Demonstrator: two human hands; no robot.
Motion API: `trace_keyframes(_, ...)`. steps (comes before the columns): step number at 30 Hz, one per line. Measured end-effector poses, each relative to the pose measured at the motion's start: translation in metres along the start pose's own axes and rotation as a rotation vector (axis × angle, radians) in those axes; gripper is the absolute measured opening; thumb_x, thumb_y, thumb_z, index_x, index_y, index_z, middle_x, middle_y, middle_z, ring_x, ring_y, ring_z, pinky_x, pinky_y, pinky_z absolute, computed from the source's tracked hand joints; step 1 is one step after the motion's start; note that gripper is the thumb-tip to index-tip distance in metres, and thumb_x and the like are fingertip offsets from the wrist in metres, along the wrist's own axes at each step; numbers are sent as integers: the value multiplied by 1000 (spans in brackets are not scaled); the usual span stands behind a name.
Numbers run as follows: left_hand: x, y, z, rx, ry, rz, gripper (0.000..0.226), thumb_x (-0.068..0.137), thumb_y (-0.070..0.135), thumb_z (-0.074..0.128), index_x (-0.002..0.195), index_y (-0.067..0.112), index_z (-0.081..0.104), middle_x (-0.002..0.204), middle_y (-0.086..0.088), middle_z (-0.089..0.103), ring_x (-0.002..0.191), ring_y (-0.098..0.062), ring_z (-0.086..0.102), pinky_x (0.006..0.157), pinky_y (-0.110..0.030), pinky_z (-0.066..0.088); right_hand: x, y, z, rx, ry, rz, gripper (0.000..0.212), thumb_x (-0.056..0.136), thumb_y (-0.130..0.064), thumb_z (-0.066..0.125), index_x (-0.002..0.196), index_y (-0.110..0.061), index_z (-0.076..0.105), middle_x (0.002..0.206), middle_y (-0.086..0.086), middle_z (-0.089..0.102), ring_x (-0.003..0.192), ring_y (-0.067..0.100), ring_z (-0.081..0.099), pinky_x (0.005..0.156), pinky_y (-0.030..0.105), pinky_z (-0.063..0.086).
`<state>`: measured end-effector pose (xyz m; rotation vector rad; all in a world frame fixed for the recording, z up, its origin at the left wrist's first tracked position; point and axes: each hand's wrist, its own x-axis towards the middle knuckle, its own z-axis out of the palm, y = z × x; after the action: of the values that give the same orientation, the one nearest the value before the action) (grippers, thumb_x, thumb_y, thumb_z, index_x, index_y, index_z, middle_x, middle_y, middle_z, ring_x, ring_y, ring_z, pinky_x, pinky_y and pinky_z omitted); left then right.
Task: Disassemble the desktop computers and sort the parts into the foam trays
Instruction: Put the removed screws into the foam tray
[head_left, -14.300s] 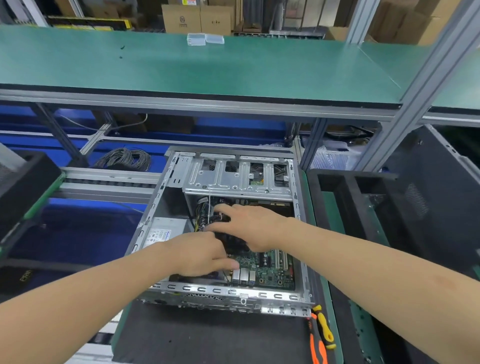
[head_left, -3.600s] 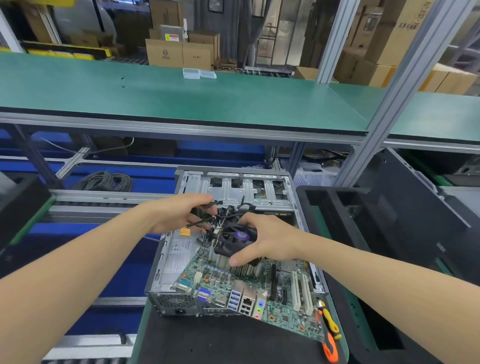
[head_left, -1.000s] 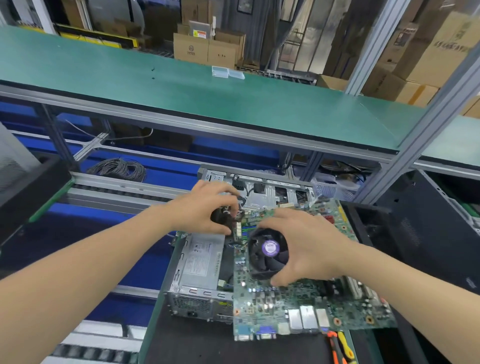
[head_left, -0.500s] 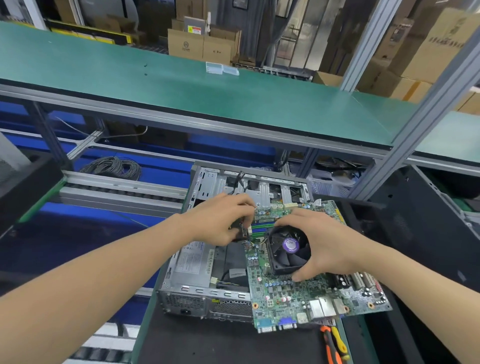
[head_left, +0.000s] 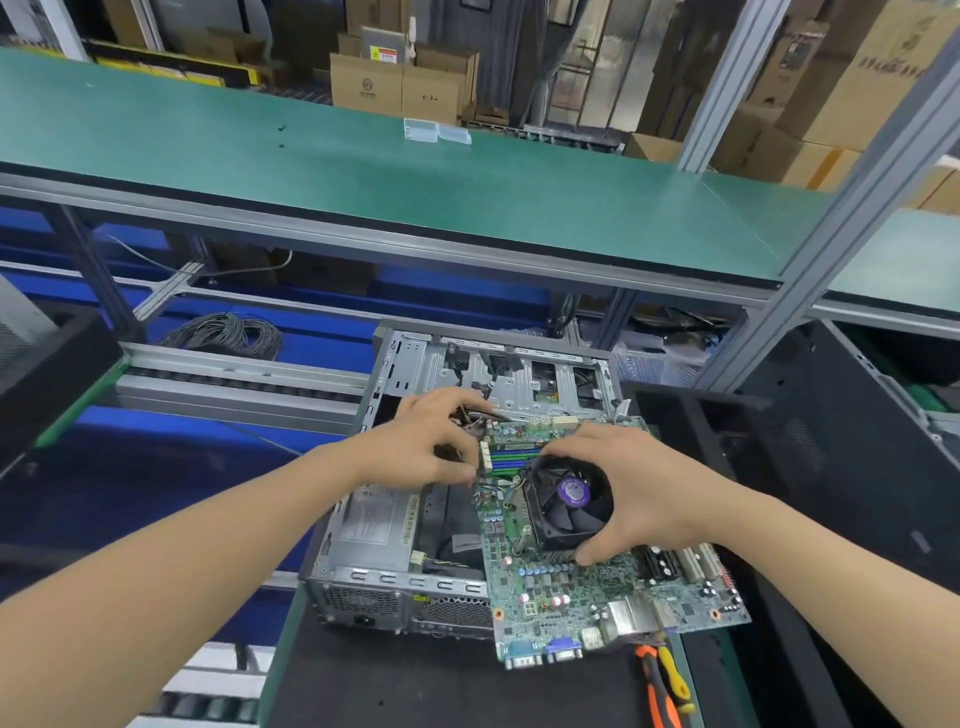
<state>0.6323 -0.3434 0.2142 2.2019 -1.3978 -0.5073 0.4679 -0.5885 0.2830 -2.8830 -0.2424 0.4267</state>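
Note:
An open metal desktop case (head_left: 395, 364) lies on a dark mat, its silver power supply (head_left: 374, 525) still inside at the left. A green motherboard (head_left: 582, 587) is lifted out and tilted over the case's right side. My right hand (head_left: 639, 488) grips the black cooler fan (head_left: 566, 506) with its purple hub, carrying the board by it. My left hand (head_left: 426, 441) pinches a bundle of cables and a connector at the board's left edge, just above the case interior. Its fingertips hide the connector.
A black foam tray (head_left: 691, 415) with slots stands right of the case, a dark case panel (head_left: 841, 447) leaning behind it. Orange and yellow hand tools (head_left: 665, 686) lie at the mat's front right. A green shelf (head_left: 415, 182) spans overhead; a roller conveyor (head_left: 234, 379) runs left.
Over the last second the motherboard has stayed lifted in my right hand and shifted slightly right. My left hand has kept working the cables at its left edge.

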Motion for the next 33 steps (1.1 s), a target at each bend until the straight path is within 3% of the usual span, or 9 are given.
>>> trace_keyframes(8,11,13,-1,-25,-12,-67,19,95,35,68,76,34,71,151,26,32,144,-1,13,113,-41,5,11,-5,10,36,77,-58,114,60,-68,88,156,-40,34,128,-21,36,115,-2,36,96,17,33)
trace_keyframes(12,24,26,-8,65,-109,-76,31,97,32,62,67,39,65,156,22,31,149,-3,5,118,-46,-6,5,-5,19,240,124,13,108,52,-70,92,138,-46,31,136,-31,41,127,-15,40,104,14,38)
trace_keyframes(18,34,25,-3,307,-134,-4,42,103,42,53,61,43,52,156,20,33,152,-7,4,117,-53,-10,-8,9,28,294,155,125,101,42,-91,80,119,-50,30,124,-40,33,119,-19,38,88,16,43)
trace_keyframes(20,34,23,-2,296,-130,-2,40,102,42,54,62,45,51,156,20,34,152,-7,4,118,-53,-10,-8,19,27,384,193,113,65,68,-81,73,117,-49,44,121,-34,47,115,-10,49,90,27,47)
trace_keyframes(22,35,21,-3,266,-141,-17,34,104,42,51,71,42,57,156,21,34,153,-5,5,119,-52,-10,-3,32,26,484,441,103,21,97,-53,59,109,-37,63,108,-17,63,102,6,61,87,38,52)
trace_keyframes(24,37,22,-6,226,-164,-35,37,107,42,46,75,37,64,155,23,36,152,-2,4,119,-50,-10,5,48,21,368,621,136,21,101,-16,57,109,-30,69,105,-17,63,95,3,61,82,24,48)
trace_keyframes(27,42,29,-13,151,-186,-73,54,110,46,33,64,42,60,158,25,35,153,0,3,121,-47,-13,15,68,6,104,451,141,41,95,-11,64,128,-36,66,121,-21,53,87,-10,52,81,13,38)
trace_keyframes(30,47,32,-16,162,-208,-102,59,110,49,25,70,38,66,160,25,30,152,3,2,121,-45,-15,22,77,-3,-53,203,115,32,97,-44,66,128,-40,68,126,-19,55,94,-8,47,88,28,47)
trace_keyframes(33,49,31,-16,200,-269,-87,43,109,41,38,74,39,64,162,26,25,153,2,-2,121,-46,-16,23,79,-9,-113,188,61,26,97,-51,63,112,-34,76,109,-17,60,100,7,57,85,34,52)
